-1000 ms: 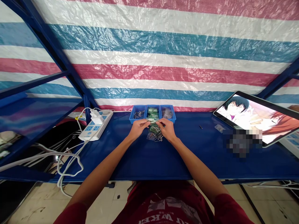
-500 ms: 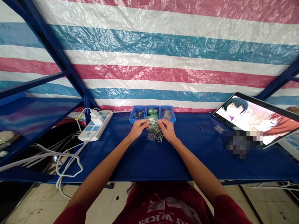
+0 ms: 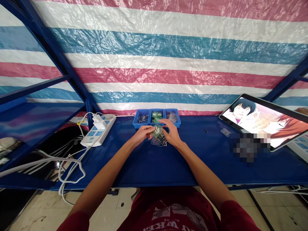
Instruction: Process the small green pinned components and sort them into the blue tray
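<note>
My left hand (image 3: 141, 135) pinches the left edge of a small green-printed clear packet (image 3: 157, 131) just in front of the bins. Close on the packet's right side is my right hand (image 3: 172, 132), thumb and forefinger apart; whether a fingertip touches the packet, I cannot tell. Below both hands, a loose heap of thin metal screw-like pieces (image 3: 163, 142) lies on the table, partly over a clear bag. Behind stand three blue bins: the left bin (image 3: 137, 126) with dark metal pieces, the middle bin (image 3: 150, 119) with green packets, the right bin (image 3: 178, 123) with clear bags.
A white power strip (image 3: 99, 131) with plugs and cables lies on the left of the blue table (image 3: 154, 170). At right are a tilted tablet (image 3: 264, 122), a small clear bag (image 3: 225, 132), a short dark piece (image 3: 206, 131) and a blurred-out patch.
Both hands were pinching the green packet's sides. My right fingers have since spread apart, the forefinger rising, while the left keeps hold and the packet has tilted.
</note>
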Motion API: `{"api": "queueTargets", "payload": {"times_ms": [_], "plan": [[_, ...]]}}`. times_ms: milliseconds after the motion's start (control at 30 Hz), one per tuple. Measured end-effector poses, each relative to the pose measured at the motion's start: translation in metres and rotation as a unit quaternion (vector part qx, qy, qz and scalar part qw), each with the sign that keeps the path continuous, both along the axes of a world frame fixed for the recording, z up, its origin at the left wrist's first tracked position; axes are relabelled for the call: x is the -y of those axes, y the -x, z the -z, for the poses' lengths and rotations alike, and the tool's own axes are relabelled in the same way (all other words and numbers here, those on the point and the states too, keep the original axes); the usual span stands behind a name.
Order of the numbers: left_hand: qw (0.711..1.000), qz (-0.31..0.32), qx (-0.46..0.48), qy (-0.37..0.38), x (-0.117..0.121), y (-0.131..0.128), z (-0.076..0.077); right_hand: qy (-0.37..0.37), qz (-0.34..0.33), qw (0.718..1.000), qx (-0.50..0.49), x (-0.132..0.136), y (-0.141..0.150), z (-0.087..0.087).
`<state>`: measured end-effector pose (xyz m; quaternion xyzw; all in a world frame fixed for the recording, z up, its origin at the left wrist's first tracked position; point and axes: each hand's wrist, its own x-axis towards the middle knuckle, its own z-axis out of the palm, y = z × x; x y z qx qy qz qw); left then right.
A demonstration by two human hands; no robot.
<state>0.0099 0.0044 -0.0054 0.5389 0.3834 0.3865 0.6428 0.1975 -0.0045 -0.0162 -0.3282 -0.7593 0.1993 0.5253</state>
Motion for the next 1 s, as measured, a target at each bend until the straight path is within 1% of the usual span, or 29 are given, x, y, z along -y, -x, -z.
{"api": "queueTargets", "payload": {"times_ms": [100,167,233,267,367,433,533,600,633,667,733,800,833,900,933,967,1000], "plan": [[1.0,-0.004,-0.003,0.027,-0.001,0.0,0.001,-0.041,0.005,0.999,0.016,0.001,0.002,0.0],[0.999,-0.041,-0.014,0.005,-0.003,0.001,0.001,-0.037,0.025,0.999,0.011,0.0,0.002,0.001],[0.995,-0.087,-0.023,-0.044,-0.004,0.001,0.0,0.006,0.052,0.999,-0.004,-0.001,0.003,0.002],[0.992,-0.098,-0.026,-0.073,-0.005,0.001,0.0,0.034,0.061,0.997,-0.015,-0.001,0.003,0.003],[0.983,-0.079,-0.06,-0.155,-0.005,0.002,0.001,0.101,0.068,0.991,-0.052,-0.002,0.004,0.005],[0.971,-0.079,-0.102,-0.203,-0.004,0.002,0.004,0.119,0.069,0.988,-0.073,-0.002,0.005,0.005],[0.946,-0.123,-0.15,-0.261,-0.002,0.002,0.008,0.128,0.084,0.984,-0.088,-0.002,0.005,0.004],[0.918,-0.172,-0.184,-0.308,-0.002,0.002,0.008,0.127,0.106,0.981,-0.1,-0.001,0.003,0.002],[0.896,-0.205,-0.204,-0.338,-0.003,0.003,0.007,0.124,0.119,0.979,-0.107,-0.001,0.002,0.001],[0.868,-0.24,-0.226,-0.372,-0.005,0.003,0.005,0.12,0.132,0.977,-0.114,-0.001,0.001,0.001],[0.799,-0.304,-0.269,-0.443,-0.014,0.004,-0.002,0.112,0.149,0.974,-0.126,-0.001,0.0,0.0],[0.736,-0.331,-0.305,-0.506,-0.03,0.002,-0.009,0.109,0.155,0.973,-0.128,-0.001,-0.001,0.0],[0.715,-0.325,-0.329,-0.523,-0.04,0.0,-0.012,0.109,0.157,0.973,-0.127,0.0,-0.001,0.0],[0.692,-0.283,-0.376,-0.548,-0.059,-0.006,-0.015,0.109,0.159,0.974,-0.121,0.0,0.0,-0.001],[0.688,-0.246,-0.402,-0.552,-0.067,-0.009,-0.016,0.109,0.159,0.974,-0.119,0.0,0.0,-0.001],[0.688,-0.195,-0.43,-0.551,-0.073,-0.013,-0.015,0.108,0.158,0.974,-0.119,0.0,0.0,-0.001],[0.688,-0.127,-0.462,-0.545,-0.078,-0.017,-0.014,0.107,0.157,0.974,-0.121,0.0,0.0,-0.002]]}}
